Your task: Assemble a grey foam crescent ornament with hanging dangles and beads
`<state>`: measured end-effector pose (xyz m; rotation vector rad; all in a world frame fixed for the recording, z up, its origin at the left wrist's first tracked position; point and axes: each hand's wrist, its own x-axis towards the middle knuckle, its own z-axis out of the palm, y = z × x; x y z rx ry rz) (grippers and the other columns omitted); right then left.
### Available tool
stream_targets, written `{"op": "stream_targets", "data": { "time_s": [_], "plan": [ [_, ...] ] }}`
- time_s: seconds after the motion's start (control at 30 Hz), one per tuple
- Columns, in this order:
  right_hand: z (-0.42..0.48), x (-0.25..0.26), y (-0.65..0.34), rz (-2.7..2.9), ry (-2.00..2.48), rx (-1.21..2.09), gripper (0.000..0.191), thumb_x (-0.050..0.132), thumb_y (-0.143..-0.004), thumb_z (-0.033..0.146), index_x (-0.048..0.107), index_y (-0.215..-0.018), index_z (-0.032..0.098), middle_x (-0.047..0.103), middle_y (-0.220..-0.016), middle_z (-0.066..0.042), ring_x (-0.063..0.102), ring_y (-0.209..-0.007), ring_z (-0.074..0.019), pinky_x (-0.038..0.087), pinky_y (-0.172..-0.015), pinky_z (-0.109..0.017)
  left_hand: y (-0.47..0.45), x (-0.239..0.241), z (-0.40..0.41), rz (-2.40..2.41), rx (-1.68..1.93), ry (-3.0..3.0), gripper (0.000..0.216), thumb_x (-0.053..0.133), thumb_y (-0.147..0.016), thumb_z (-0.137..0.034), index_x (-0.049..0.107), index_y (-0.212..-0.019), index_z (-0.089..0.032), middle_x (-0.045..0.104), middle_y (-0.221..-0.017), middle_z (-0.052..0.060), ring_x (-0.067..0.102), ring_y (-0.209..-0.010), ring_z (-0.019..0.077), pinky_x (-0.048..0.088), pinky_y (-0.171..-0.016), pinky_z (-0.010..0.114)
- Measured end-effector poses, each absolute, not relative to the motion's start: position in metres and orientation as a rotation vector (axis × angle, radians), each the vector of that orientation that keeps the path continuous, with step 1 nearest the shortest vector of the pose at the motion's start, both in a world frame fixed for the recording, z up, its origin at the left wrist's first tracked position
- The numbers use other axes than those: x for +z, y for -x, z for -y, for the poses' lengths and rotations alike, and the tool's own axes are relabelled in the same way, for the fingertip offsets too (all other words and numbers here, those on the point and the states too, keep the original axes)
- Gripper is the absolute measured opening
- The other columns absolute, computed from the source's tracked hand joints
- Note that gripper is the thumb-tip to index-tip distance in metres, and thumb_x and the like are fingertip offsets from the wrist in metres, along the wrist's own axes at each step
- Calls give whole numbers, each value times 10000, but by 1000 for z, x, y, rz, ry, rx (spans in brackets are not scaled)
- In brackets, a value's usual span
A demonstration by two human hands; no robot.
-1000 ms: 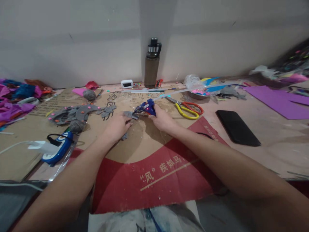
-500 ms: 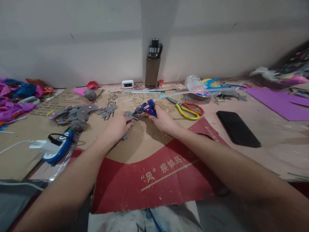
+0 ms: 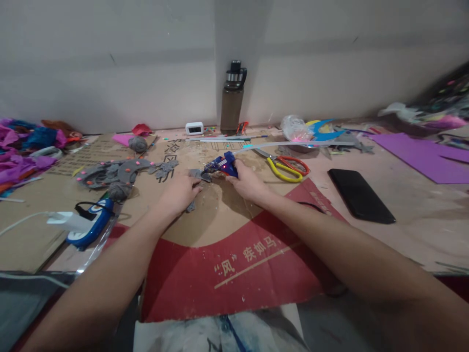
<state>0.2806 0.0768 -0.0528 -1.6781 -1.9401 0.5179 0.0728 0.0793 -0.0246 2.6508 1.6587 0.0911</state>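
Two hands met mid-sheet. The right hand (image 3: pixel 246 182) was clenched round a blue glue gun (image 3: pixel 226 165), its red light on and its nozzle aimed left & down at a small grey felt piece (image 3: pixel 198 173). The left hand (image 3: pixel 179 190) lay palm-down w/ fingertips on that piece's near edge. From where I stood I couldn't tell if it pinched the felt or only pressed it flat, since the knuckles hid the contact. The felt lay on the brown part of the cardboard sheet (image 3: pixel 238 274), just beside the nozzle. A smaller grey scrap (image 3: pixel 189 207) sat near the left wrist, untouched.

As for progress, I'd say it was partway. A cluster of grey felt shapes (image 3: pixel 117 171) dotted w/ coloured beads lay off to the left, looking assembled. The piece under the gun seemed bare of beads, so the gluing on it looked unfinished.

Beyond the gun lay yellow-and-red scissors (image 3: pixel 287 168), near the right hand, w/ a black phone (image 3: pixel 360 194) face-down further right. A blue-and-white gadget (image 3: pixel 90 225) w/ a white plug sat at the near left. A dark bottle (image 3: pixel 233 100) & a small white clock (image 3: pixel 194 128) stood at the back, against a plain pale wall (image 3: pixel 110 58). The pinkish table (image 3: pixel 421 215) carried a purple sheet (image 3: pixel 421 154) on the right & a heap of bright fabric scraps (image 3: pixel 22 146) at far left.
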Motion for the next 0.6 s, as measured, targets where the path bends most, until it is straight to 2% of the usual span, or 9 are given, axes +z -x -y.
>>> {"op": "stream_targets", "data": {
  "time_s": [0.33,0.6],
  "plan": [
    [-80,-49,-280,1936,1743,538,301,479,-843,267,471,-1124,158,663,-1030,-159,631,-902,-292,453,-716,-356,-72,-28,-81,-1669,115,-2646,308,504,-877,-337,732,-1012,-180,635,-1012,116,590,-945,238,455,-844,330],
    [-79,-50,-280,1902,1756,512,321,473,-841,278,478,-1139,158,655,-1027,-160,624,-894,-281,453,-718,-353,-73,-26,-80,-1677,125,-2617,314,507,-877,-327,727,-1042,-174,637,-1003,130,594,-945,246,457,-848,353]
  ]
}}
